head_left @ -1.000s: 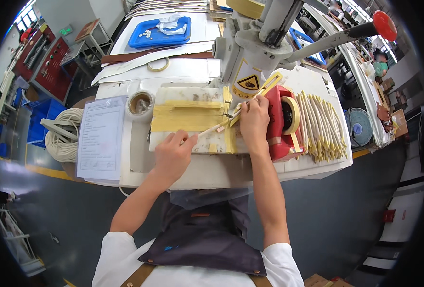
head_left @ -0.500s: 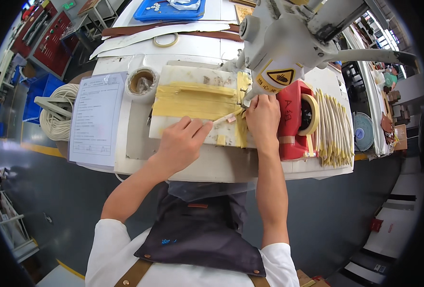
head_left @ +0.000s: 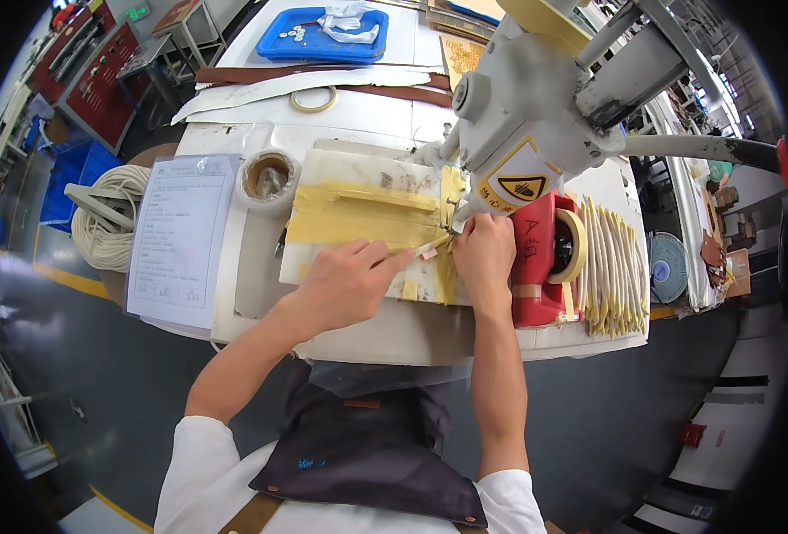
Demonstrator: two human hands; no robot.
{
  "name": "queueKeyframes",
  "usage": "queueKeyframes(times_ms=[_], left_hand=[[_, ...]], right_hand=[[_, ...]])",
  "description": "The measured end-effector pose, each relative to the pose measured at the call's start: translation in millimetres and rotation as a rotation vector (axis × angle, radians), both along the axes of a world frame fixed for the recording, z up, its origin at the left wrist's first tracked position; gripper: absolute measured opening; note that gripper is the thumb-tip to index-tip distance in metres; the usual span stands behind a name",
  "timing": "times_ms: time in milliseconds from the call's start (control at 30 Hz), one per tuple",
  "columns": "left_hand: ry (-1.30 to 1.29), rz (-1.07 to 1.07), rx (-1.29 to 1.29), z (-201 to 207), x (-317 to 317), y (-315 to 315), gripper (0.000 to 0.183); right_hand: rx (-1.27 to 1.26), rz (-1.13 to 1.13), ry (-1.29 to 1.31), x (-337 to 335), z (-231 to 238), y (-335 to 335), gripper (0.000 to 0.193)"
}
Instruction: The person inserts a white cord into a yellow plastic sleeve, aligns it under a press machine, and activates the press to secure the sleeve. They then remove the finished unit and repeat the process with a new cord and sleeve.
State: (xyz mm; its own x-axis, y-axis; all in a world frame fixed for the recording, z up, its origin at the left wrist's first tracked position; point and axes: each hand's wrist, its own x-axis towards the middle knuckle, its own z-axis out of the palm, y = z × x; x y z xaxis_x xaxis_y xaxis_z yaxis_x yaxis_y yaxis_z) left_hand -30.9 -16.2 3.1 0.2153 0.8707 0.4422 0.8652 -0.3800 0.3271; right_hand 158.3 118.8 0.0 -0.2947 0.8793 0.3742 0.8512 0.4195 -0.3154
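My left hand (head_left: pixel 349 280) is closed in a pinch on a short white cord (head_left: pixel 436 243) with yellow tape at its far end. That taped end reaches the nose of a grey press machine (head_left: pixel 518 125). My right hand (head_left: pixel 484 254) is closed close beside it, its fingertips at the cord's tip; the fingers hide what they grip. Under both hands lies a white board (head_left: pixel 349 167) covered in strips of yellow tape (head_left: pixel 340 218). A small pinkish tag (head_left: pixel 428 254) shows by the cord.
Right of my hands stand a red tape dispenser (head_left: pixel 536 258) and a bundle of taped cords (head_left: pixel 609 267). To the left are a clear tape roll (head_left: pixel 269 178), a printed sheet (head_left: pixel 185 236) and a coil of white cord (head_left: pixel 109 218). A blue tray (head_left: pixel 323 49) lies at the back.
The whole view has shifted, so the table appears lower. My left hand has come closer to my right hand, and less of the cord shows between them.
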Motion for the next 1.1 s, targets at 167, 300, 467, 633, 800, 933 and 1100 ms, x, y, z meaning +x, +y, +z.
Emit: queueKeyframes(times_ms=[167, 300, 467, 633, 800, 933, 1100], left_hand=[[0.003, 0.006, -0.041, 2.3, 1.6, -0.6, 0.043], [0.019, -0.016, -0.053, 3.0, -0.4, 3.3, 0.044], [0.022, -0.016, -0.083, 1.3, -0.8, 2.7, 0.045], [-0.020, -0.038, -0.037, -2.2, 3.5, 7.4, 0.040], [-0.026, -0.001, -0.060, -3.1, 0.5, 1.1, 0.038], [-0.016, -0.005, -0.053, -0.5, 2.6, 1.5, 0.038], [0.006, -0.008, -0.053, 0.4, 2.0, 3.2, 0.041]], right_hand=[[-0.015, -0.010, 0.008, -1.2, 0.9, -1.7, 0.016], [0.054, -0.002, 0.056, -0.1, -4.8, 3.0, 0.017], [-0.206, 0.102, 0.242, 14.7, 24.1, -3.4, 0.033], [0.093, 0.053, 1.220, 67.4, 139.1, 7.7, 0.048], [-0.133, 0.894, 1.455, 69.3, 306.0, 24.2, 0.030], [-0.431, 1.224, 1.220, 86.0, 323.7, 48.0, 0.036], [-0.275, 1.325, 1.212, 87.7, 282.3, 10.8, 0.036]])
